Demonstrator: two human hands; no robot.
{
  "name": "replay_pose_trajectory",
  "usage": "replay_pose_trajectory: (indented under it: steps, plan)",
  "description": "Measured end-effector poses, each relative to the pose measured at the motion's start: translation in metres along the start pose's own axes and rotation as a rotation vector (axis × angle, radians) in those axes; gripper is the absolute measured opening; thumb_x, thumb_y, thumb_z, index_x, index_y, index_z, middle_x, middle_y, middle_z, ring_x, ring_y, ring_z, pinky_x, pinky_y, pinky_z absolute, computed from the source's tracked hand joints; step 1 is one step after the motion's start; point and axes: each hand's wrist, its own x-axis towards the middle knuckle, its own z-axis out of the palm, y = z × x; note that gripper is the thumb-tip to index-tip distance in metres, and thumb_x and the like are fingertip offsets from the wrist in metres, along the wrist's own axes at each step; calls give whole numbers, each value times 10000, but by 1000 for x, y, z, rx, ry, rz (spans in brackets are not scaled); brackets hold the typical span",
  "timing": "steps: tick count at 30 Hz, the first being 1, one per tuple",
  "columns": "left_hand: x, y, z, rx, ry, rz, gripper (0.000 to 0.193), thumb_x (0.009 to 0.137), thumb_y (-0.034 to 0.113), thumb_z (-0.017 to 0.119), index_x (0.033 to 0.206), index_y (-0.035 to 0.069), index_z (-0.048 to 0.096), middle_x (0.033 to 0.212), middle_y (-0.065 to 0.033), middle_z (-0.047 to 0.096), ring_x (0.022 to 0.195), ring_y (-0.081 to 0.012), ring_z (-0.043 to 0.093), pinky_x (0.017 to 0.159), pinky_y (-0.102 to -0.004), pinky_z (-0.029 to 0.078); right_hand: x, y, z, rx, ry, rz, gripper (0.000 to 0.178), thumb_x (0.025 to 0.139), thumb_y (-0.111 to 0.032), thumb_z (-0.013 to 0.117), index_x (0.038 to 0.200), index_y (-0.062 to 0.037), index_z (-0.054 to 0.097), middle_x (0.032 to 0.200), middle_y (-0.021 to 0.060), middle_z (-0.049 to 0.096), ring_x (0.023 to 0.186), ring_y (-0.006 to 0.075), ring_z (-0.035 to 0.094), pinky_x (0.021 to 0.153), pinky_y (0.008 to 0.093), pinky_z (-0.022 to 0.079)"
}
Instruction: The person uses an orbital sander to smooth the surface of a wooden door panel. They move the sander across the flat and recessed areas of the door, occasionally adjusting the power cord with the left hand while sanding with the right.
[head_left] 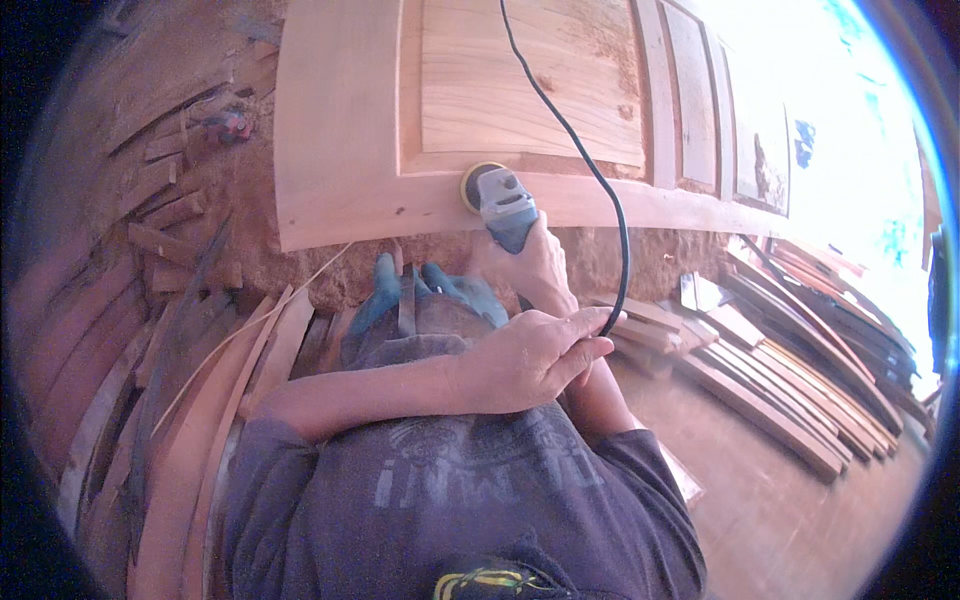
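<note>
My right hand (540, 268) is wrapped round the blue-grey body of an angle grinder (508, 208) with a round yellow-edged disc. The disc (470, 187) rests on the near rail of a pale wooden panelled door (340, 205), which lies flat in front of me. Crossing over my right forearm, my left hand (540, 355) pinches the dark power cord (622, 240) between thumb and fingers. From there the cord arcs up across the door and leaves at the top. Whether the disc is spinning cannot be made out.
Long boards (200, 440) lie at my left, and stacked planks (770, 400) at my right. Sawdust (650, 262) covers the ground below the door's near edge. Offcuts (185, 245) and a small red object (233, 126) lie to the far left. Bright light washes out the upper right.
</note>
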Motion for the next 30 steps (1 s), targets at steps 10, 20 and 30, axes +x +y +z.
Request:
replay_pose_trajectory:
  steps: [10,20,30]
  plan:
    - [61,-9,33,-82,-123,-166,378,1157,188,602,1394,-106,598,904,-315,751,822,-439,787,705,-478,589,20,80,-54,68,56,141,666,869,-392,876,1329,-6,588,1149,338,779,1127,541,751,954,587,599]
    - [121,-20,101,-27,-56,-135,350,1155,204,596,1395,-52,595,858,-303,736,856,-467,783,716,-525,583,61,220,-101,171,271,82,525,865,-252,889,1287,-11,691,1052,198,820,984,368,802,858,471,613]
    - [133,-21,146,-101,-33,-85,237,1157,214,598,1196,-19,579,803,-269,731,835,-473,775,690,-542,561,88,390,-166,538,376,26,559,939,-378,876,1357,-44,713,1088,66,749,926,182,692,841,369,569]
